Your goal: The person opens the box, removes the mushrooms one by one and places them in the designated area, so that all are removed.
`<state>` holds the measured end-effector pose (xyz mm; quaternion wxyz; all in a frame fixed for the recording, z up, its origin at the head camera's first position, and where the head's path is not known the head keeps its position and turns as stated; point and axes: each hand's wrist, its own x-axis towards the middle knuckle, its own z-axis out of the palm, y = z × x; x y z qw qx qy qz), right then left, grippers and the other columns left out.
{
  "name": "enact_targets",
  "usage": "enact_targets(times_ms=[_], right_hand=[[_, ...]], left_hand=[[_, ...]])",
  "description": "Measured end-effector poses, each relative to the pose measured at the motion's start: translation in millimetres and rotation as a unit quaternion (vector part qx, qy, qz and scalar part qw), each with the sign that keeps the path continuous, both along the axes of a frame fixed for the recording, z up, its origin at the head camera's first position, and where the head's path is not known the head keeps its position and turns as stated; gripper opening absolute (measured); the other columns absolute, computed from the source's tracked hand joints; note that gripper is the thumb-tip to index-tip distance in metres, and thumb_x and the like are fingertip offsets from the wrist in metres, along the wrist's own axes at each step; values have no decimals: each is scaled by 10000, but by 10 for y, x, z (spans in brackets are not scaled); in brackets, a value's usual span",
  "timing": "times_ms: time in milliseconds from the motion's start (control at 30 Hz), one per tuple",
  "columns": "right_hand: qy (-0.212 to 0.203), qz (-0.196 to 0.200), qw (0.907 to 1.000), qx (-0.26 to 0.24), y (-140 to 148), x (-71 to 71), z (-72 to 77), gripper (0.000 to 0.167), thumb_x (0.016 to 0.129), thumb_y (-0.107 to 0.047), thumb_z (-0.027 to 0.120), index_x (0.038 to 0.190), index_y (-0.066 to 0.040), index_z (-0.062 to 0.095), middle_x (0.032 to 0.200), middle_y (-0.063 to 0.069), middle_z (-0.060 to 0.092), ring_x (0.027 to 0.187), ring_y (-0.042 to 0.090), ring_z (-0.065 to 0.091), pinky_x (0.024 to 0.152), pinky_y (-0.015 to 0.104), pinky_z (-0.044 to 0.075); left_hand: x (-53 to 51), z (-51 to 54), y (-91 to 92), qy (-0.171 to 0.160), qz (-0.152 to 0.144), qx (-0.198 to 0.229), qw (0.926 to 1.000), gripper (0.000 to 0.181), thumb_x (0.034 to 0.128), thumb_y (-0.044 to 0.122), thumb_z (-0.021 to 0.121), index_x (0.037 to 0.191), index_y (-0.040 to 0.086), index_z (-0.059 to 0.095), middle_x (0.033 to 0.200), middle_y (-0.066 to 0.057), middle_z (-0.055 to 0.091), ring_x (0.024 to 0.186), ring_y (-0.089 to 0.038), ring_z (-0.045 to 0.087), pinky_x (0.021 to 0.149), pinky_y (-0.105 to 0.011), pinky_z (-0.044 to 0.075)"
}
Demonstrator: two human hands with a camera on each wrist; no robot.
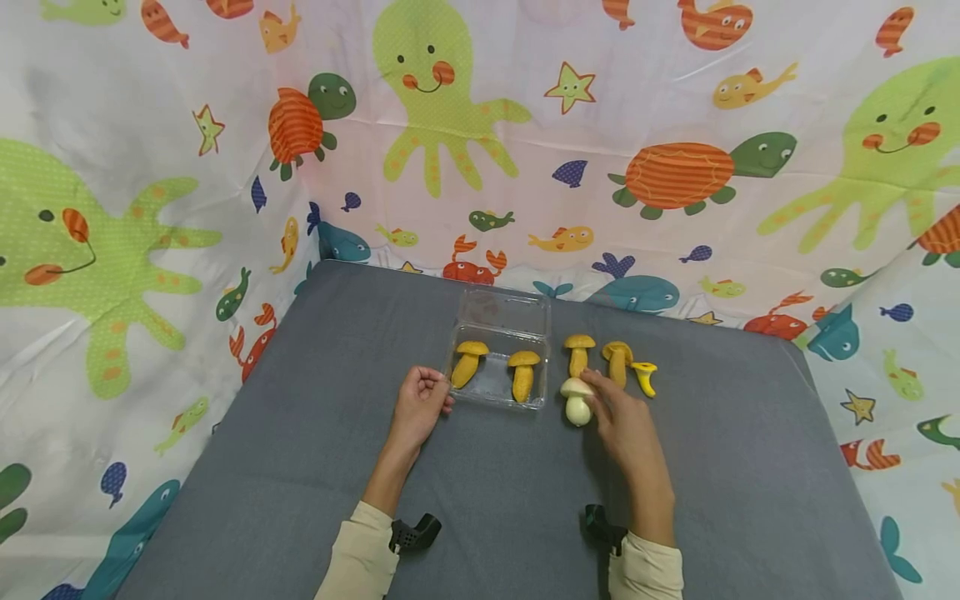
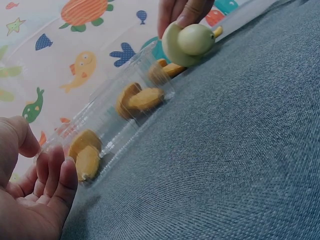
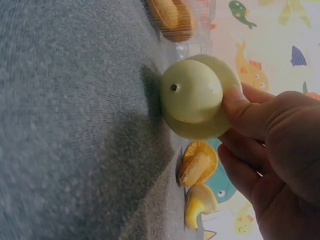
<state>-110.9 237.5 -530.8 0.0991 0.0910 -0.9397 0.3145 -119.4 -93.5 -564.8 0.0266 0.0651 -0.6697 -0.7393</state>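
A pale whitish-green toy mushroom [image 1: 577, 403] is pinched by its cap between the thumb and fingers of my right hand [image 1: 628, 429]; the right wrist view shows the mushroom [image 3: 192, 95] close up, its round base toward the camera. My left hand [image 1: 420, 406] holds the left front edge of a clear plastic box [image 1: 491, 398] between thumb and fingers. Two yellow-brown toy mushrooms, one at the left [image 1: 467, 364] and one at the right [image 1: 523, 375], lie inside the box. Its lid [image 1: 504, 312] stands folded back behind it.
Right of the box lie two more yellow-brown mushrooms [image 1: 578, 353] [image 1: 618, 360] and a small bright yellow curved one [image 1: 645, 377]. The grey cloth table [image 1: 495, 500] meets a curtain [image 1: 517, 225] printed with sea animals at its back and sides.
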Motion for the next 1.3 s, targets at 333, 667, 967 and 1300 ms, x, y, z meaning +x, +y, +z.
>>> enact_targets(times_ms=[333,667,967,1300], right_hand=[[42,184,9998,-20,21,34,38,418,981,-54,744,1389,-123,683,1416,93,678,1240,387,669,987,618,552],[-13,221,9998,-32,30,54,50,427,979,-57,747,1395,-127,681,1399,105,687,1197,397,689,949,619,563],[102,306,9995,-47,46,79,48,443,957,-33,766,1385,-113,686,1393,96,692,1157,385,707,899,608,580],[127,439,9988,-173,115,95,21,470,952,-20,770,1400,-135,685,1446,69,659,1311,372,626,1011,624,532]], left_hand=[[0,-5,-5,10,10,45,10000,122,998,6,612,1101,-11,550,861,-75,610,711,-148,651,629,-229,594],[-3,6,2,-47,36,18,10000,150,1001,16,615,1129,-15,546,874,-51,598,719,-156,647,629,-247,598],[11,26,-12,-86,-17,-71,9999,127,1004,6,602,1114,-27,548,867,-83,602,731,-193,656,642,-254,606],[5,13,-7,-16,-3,30,10000,116,1000,9,613,1096,-8,550,854,-85,606,718,-180,665,626,-232,598]])
